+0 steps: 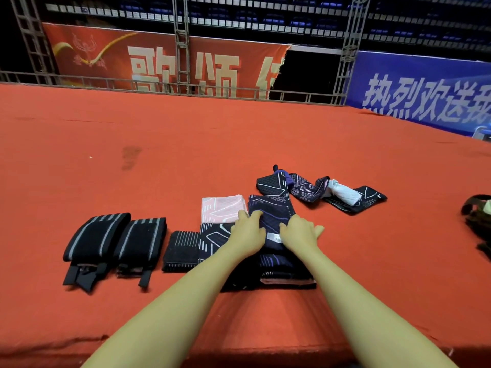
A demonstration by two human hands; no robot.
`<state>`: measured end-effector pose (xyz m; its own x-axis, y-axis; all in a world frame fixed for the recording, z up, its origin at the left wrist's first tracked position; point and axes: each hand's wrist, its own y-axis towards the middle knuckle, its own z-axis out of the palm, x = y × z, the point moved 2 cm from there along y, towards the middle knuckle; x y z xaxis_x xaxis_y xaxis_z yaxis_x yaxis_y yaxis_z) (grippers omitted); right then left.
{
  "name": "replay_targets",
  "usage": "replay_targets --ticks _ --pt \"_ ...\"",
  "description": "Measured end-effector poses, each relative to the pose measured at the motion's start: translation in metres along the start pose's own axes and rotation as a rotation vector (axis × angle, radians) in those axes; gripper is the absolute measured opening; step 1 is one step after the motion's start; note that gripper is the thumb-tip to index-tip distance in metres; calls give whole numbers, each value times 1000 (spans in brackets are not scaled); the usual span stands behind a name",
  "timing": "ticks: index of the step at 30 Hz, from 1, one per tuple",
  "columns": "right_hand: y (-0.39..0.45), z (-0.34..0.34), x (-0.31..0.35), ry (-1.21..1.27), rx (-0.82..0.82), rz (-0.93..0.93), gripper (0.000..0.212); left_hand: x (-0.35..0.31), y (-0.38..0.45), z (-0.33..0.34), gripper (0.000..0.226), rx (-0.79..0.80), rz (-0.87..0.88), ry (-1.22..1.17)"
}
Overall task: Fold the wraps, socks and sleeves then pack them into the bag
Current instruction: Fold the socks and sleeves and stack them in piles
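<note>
From the head view, I have both hands low in the centre of the frame, pressing down on a dark patterned sleeve (271, 221) that lies on the red carpet (132, 128). My left hand (248, 231) rests flat on its left side, fingers only slightly bent at the fold's upper edge. My right hand (300, 232) rests on its right side with fingers spread and the thumb splayed outward. Neither hand grips anything, as far as I can see; they press and smooth.

Just left of the left hand sits a folded pink piece (223, 209), with another dark patterned folded piece (212, 236) below it. Further left are a small striped black pad (182, 251) and two folded black wraps with grey stripes (117, 240), their strap ends pointing toward the bottom of the frame. Above and right of my hands, an unfolded tangle of socks and sleeves (318, 191) waits. At the far right edge something dark is cut off by the frame; it may be the bag (478, 221), but I cannot tell.

My worry is the stack under my hands: it looks several layers thick, and if I lift off unevenly the top fold may spring open or slide. Sweeping left could also nudge the pink piece out of line.
</note>
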<state>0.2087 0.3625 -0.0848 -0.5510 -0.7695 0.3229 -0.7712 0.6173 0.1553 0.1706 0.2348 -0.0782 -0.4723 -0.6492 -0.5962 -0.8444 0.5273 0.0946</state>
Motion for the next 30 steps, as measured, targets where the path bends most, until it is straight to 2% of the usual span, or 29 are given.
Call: replay_targets --ticks 6,12,19,22,25,28,30 --pt "2 -15 32 116 -113 -46 29 2 3 -26 48 -149 13 -222" --pt "13 -13 70 383 -22 -155 27 25 18 -60 43 -241 -22 -180" --pt "35 3 104 347 -15 -253 27 68 41 -78 44 -271 -38 -145" --pt "38 19 105 261 13 -253 26 84 48 -67 44 -191 -90 -42" --pt "41 35 103 108 -31 -320 27 95 52 -53 47 -121 -135 274" --pt "44 42 103 42 -204 -478 45 98 56 -46 53 -51 -55 421" --pt "46 46 104 0 -224 -624 55 101 58 -44 53 12 -14 486"
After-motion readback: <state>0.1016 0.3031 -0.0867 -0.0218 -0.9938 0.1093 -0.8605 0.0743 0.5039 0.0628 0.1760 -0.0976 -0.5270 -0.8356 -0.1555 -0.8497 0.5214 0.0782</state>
